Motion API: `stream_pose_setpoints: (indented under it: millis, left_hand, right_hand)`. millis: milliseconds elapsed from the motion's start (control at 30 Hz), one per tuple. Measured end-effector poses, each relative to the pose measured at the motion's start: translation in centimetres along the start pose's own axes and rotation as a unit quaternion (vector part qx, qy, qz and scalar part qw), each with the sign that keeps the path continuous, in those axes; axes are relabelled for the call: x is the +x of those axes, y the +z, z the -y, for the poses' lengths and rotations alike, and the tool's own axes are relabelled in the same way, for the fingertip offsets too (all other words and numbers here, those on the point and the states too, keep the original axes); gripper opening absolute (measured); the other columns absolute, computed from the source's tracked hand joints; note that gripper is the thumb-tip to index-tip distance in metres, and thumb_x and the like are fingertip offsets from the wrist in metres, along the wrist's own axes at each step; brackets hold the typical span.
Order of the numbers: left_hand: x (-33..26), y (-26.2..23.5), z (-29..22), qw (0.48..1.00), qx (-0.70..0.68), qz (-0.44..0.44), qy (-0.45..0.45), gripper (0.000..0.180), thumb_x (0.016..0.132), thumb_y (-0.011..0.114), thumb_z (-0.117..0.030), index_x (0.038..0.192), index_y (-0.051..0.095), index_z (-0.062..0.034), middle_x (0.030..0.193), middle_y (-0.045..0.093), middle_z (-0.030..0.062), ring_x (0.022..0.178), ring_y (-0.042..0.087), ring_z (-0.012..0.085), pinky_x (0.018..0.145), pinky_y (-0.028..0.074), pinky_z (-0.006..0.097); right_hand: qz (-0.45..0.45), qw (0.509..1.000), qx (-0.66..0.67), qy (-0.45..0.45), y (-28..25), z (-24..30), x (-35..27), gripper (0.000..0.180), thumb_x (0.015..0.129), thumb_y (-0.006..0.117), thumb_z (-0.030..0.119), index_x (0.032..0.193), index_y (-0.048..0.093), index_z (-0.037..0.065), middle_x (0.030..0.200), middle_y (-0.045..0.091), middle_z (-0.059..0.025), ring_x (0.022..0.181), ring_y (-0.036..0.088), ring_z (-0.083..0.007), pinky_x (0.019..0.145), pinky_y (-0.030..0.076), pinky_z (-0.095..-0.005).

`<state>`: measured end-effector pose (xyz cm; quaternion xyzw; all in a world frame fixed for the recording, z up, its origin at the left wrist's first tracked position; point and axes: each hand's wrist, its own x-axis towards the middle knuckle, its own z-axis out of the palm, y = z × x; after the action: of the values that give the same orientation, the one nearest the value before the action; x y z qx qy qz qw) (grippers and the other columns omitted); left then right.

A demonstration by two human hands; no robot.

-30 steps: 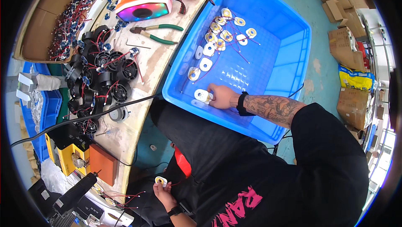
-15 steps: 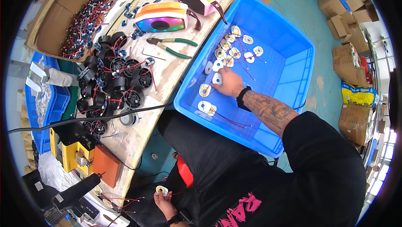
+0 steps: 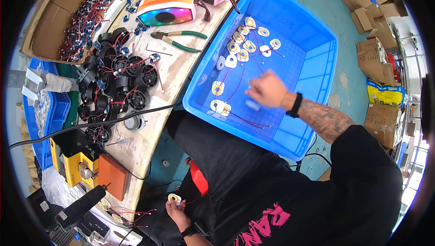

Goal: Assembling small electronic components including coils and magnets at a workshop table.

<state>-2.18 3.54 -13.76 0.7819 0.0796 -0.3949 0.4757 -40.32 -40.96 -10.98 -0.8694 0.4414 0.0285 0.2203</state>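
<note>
Hovering right hand [image 3: 268, 89] (blurred) over blue bin [image 3: 312, 55]

Bright even daylight, strong fisheye bending at edges, right hand [image 3: 268, 89] motion-blurred

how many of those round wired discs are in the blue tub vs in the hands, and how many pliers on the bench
Round wired discs lying in the blue tub: about 12, some overlapping
Round wired disc held in the left hand: 1
Right hand: blurred, 0 discs that I can make out
Green-handled pliers: 1
Total: about 14
</note>
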Motion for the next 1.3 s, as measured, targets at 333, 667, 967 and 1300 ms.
stream_pose_setpoints:
  millis: [333,667,967,1300]
  left_hand:
    - [-0.7,-1.1,0.8,1.0,-0.004,-0.007,0.011,0.022,0.106,0.055,-0.028,0.113,0.058,-0.0073,0.093,0.067,0.0036,0.074,0.069,0.0154,0.066,0.051,0.024]
    - [-0.2,-1.3,1.1,1.0,-0.008,0.004,0.02,0.02,0.107,0.054,-0.027,0.112,0.057,-0.0081,0.093,0.067,0.0038,0.072,0.07,0.0157,0.062,0.051,0.022]
    - [-0.5,-1.0,1.0,1.0,-0.012,0.0,0.021,0.019,0.107,0.053,-0.026,0.112,0.056,-0.0081,0.093,0.067,0.0047,0.071,0.07,0.0162,0.061,0.051,0.022]
    - [-0.4,-1.1,1.2,1.0,-0.02,-0.005,0.015,0.018,0.107,0.053,-0.024,0.111,0.056,-0.0067,0.095,0.067,0.0057,0.071,0.07,0.0171,0.062,0.052,0.022]
  right_hand:
    - [0.163,0.982,0.091,-0.012,8.1,0.5,-1.9,0.035,0.085,0.075,0.032,0.109,0.062,0.011,0.101,0.071,-0.0137,0.094,0.069,-0.0365,0.079,0.054,-0.0482]
    - [0.233,0.959,0.154,0.041,10.3,-1.5,-1.0,0.031,0.08,0.081,0.03,0.097,0.066,0.008,0.094,0.071,-0.0105,0.089,0.069,-0.0315,0.076,0.054,-0.0429]
    - [-0.203,0.953,0.203,0.092,7.7,-1.0,9.3,0.033,0.081,0.078,0.022,0.107,0.066,0.006,0.103,0.069,-0.0141,0.101,0.067,-0.0344,0.088,0.054,-0.0436]
    - [-0.168,0.973,-0.064,-0.145,5.7,-3.8,13.3,0.038,0.077,0.078,0.016,0.112,0.064,0.014,0.099,0.064,-0.0071,0.102,0.062,-0.0292,0.086,0.052,-0.0448]
